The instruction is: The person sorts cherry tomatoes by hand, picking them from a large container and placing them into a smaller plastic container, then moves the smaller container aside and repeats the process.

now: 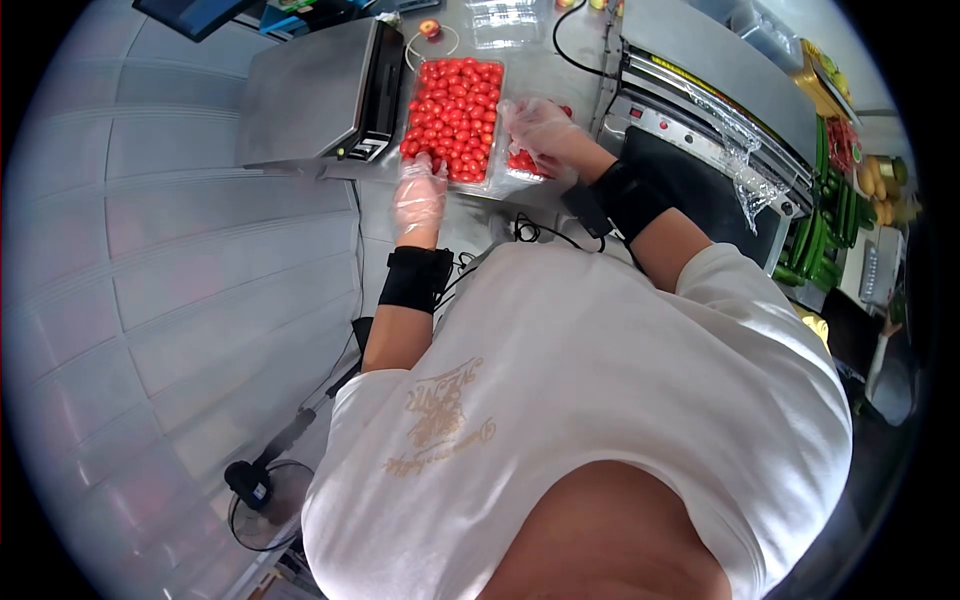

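Observation:
A clear tray full of small red tomatoes [455,115] lies on the metal counter. My left hand [419,200], in a clear plastic glove, is at the tray's near left corner, its fingertips among the tomatoes; whether they grip one is hidden. To the right of the tray, my right hand [540,128], also gloved, is over a smaller clear container with red tomatoes [527,163]. Its fingers are bent down and partly hidden by the glove's glare, so what they hold cannot be made out. Black bands are round both wrists.
A grey metal machine [305,95] stands left of the tray. At the right is a wrapping machine [690,125] with loose film. Clear containers [503,22] and a cut fruit [429,28] lie at the back. Green vegetables [820,225] are at far right. Black cables hang by the counter's edge.

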`<move>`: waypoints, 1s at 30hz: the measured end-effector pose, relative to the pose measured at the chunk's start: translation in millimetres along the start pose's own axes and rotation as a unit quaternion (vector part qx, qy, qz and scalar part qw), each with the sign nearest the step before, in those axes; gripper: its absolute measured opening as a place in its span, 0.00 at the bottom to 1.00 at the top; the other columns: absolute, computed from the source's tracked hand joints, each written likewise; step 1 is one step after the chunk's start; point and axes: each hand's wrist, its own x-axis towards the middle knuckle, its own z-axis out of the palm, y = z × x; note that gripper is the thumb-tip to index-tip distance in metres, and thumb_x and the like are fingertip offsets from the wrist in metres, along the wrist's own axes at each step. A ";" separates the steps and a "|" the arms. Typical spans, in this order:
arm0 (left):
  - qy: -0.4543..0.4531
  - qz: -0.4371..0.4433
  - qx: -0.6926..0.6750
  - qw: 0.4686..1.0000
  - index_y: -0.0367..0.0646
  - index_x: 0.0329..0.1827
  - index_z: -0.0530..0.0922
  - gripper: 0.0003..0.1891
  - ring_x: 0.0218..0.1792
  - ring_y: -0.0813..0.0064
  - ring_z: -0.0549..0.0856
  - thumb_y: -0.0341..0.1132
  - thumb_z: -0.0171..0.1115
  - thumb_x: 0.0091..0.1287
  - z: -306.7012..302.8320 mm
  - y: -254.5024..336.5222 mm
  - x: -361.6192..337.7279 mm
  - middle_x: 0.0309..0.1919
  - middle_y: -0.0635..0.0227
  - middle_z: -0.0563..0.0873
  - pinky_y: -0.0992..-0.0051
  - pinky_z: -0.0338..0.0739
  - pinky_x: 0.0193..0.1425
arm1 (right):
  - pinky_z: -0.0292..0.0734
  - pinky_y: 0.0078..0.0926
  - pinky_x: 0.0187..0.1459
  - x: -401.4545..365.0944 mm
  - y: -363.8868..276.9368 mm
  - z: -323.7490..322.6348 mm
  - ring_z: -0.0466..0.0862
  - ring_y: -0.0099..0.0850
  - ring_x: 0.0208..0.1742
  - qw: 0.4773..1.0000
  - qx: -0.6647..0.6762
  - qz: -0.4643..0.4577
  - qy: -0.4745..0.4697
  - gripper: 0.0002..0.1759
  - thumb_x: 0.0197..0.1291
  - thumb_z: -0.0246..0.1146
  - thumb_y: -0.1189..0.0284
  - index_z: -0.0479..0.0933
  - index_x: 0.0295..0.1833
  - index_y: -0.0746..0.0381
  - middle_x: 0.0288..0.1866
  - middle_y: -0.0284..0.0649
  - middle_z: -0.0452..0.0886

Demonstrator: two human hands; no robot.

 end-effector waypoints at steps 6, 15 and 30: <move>-0.057 0.047 0.034 0.997 0.43 0.48 0.77 0.12 0.43 0.44 0.83 0.33 0.62 0.62 -1.8 0.1 0.1 0.46 0.48 0.81 0.53 0.78 0.47 | 0.75 0.28 0.26 76.5 45.2 17.2 0.78 0.29 0.19 0.947 -0.274 -0.170 0.009 0.21 0.72 0.56 0.55 0.77 0.41 0.65 0.20 0.40 0.77; -0.051 0.063 0.037 0.996 0.42 0.45 0.77 0.09 0.44 0.47 0.84 0.32 0.61 0.63 17.9 -12.8 7.0 0.42 0.51 0.81 0.53 0.79 0.47 | 0.78 0.35 0.45 9.0 -4.3 32.4 0.86 0.39 0.40 0.965 -0.237 -0.111 -0.004 0.18 0.70 0.57 0.59 0.81 0.45 0.65 0.37 0.49 0.84; 0.097 0.034 -0.074 0.992 0.35 0.44 0.82 0.13 0.44 0.48 0.83 0.38 0.64 0.66 6.5 -27.9 2.2 0.40 0.49 0.85 0.57 0.77 0.50 | 0.83 0.47 0.46 27.7 26.3 131.3 0.86 0.50 0.51 0.874 -0.434 -0.217 -0.026 0.15 0.66 0.53 0.72 0.82 0.48 0.67 0.50 0.54 0.84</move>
